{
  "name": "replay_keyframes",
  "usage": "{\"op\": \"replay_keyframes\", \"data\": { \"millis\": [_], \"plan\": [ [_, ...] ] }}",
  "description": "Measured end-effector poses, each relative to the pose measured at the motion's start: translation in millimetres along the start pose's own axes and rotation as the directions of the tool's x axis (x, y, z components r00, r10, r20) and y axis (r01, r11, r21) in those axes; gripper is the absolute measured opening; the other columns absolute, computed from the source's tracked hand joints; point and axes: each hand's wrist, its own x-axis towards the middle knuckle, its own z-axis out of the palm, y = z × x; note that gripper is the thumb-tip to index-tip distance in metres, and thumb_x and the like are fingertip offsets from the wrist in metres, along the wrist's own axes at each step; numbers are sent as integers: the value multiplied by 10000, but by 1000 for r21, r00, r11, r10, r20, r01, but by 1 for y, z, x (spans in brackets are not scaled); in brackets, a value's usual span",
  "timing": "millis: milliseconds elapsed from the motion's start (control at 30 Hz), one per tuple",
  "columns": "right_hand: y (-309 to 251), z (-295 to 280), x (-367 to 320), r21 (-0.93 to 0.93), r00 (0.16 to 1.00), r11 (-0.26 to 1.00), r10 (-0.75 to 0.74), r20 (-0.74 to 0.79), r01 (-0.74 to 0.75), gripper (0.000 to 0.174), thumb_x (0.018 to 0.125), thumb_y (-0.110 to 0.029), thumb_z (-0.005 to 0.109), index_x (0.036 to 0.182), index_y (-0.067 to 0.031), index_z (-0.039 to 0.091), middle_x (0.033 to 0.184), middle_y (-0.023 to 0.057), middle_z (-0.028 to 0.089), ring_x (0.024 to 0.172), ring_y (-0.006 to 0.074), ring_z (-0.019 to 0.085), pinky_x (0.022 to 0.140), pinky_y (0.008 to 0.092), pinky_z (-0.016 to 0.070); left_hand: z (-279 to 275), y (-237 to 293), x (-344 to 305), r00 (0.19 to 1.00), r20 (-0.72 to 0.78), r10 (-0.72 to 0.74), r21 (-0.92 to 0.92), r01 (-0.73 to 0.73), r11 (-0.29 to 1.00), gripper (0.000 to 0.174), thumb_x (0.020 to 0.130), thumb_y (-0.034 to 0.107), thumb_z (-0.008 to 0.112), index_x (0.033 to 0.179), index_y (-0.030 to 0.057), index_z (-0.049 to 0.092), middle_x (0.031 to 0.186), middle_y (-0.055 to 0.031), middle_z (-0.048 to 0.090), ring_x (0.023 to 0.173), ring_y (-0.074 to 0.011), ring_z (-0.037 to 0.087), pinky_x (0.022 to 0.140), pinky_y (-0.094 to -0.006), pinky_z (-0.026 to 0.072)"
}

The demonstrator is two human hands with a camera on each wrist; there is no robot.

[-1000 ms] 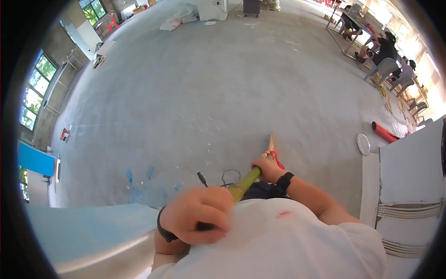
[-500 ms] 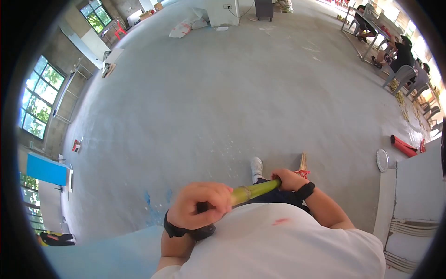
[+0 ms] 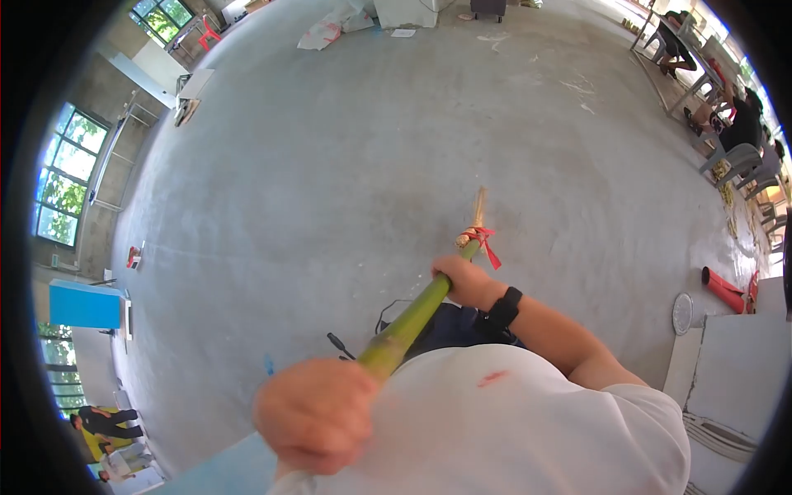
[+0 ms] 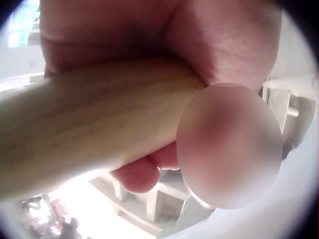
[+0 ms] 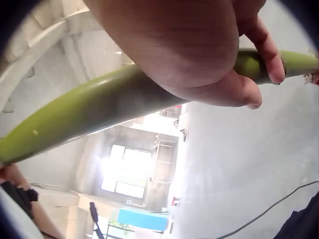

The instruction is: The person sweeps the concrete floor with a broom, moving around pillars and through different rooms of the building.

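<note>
A green bamboo pole (image 3: pixel 404 330) runs slantwise in front of the white shirt. At its far end, over the floor, is a tan, straw-like piece (image 3: pixel 480 206) tied on with a red strip (image 3: pixel 493 254). My left hand (image 3: pixel 315 415) grips the near end in a fist, blurred in the head view. In the left wrist view the pale pole (image 4: pixel 99 114) lies across the palm, its end hidden by a blurred oval. Farther along, my right hand (image 3: pixel 469 282) holds the pole. Its thumb and fingers curl round the green stem (image 5: pixel 99 107) in the right wrist view.
Grey floor (image 3: pixel 330 190) spreads ahead. At the right are a red roll (image 3: pixel 723 290), a round silver lid-like disc (image 3: pixel 682 313) and a white panel (image 3: pixel 734 363). People sit on chairs (image 3: pixel 730 161) at the far right. A thin black cable (image 3: pixel 386 309) shows near my lap.
The tied far end swung right and nearer, then back left and forward. My right hand followed it, and my left hand has dropped lower and to the left. The head view has shifted too.
</note>
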Motion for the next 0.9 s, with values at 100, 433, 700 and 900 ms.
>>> {"op": "replay_keyframes", "data": {
  "millis": [100, 433, 700, 900],
  "plan": [
    [-7, -8, 27, -72, 998, 995, -61, 34, 63, 198, 672, -20, 581, 866, -51, 554, 806, 151, 592, 802, 351, 563, 698, 389, 449, -61, -10, -18, 999, 35, -7, -77, 9, 997, 48, 680, 2, 613, 672, 35, 579, 675, -67, 588, 613, -217, 578, 729, -384, 432],
    [24, 31, 230, -143, 942, 986, 123, 312, -82, 272, 652, -1, 584, 914, -71, 572, 909, 133, 603, 888, 331, 571, 737, 403, 445, -275, -91, -62, 983, -170, -64, -253, 19, 967, 96, 641, -38, 558, 705, 23, 593, 685, -66, 587, 611, -222, 556, 619, -350, 421],
    [-7, 52, 413, -77, 994, 992, 94, -61, -99, 194, 669, -24, 607, 845, -61, 536, 782, 134, 571, 763, 327, 561, 660, 368, 445, -429, -87, -48, 975, 217, -40, -27, 47, 999, 72, 683, 29, 633, 750, 54, 623, 682, -39, 589, 629, -198, 577, 703, -355, 429],
    [-20, 30, 492, -109, 996, 992, 53, -67, -60, 190, 668, -20, 606, 842, -70, 548, 777, 119, 579, 758, 313, 567, 656, 355, 446, -512, -98, -52, 985, -170, -35, -154, 8, 988, 69, 673, 50, 653, 707, 68, 595, 633, -16, 578, 584, -188, 569, 705, -369, 421]
  ]
}}
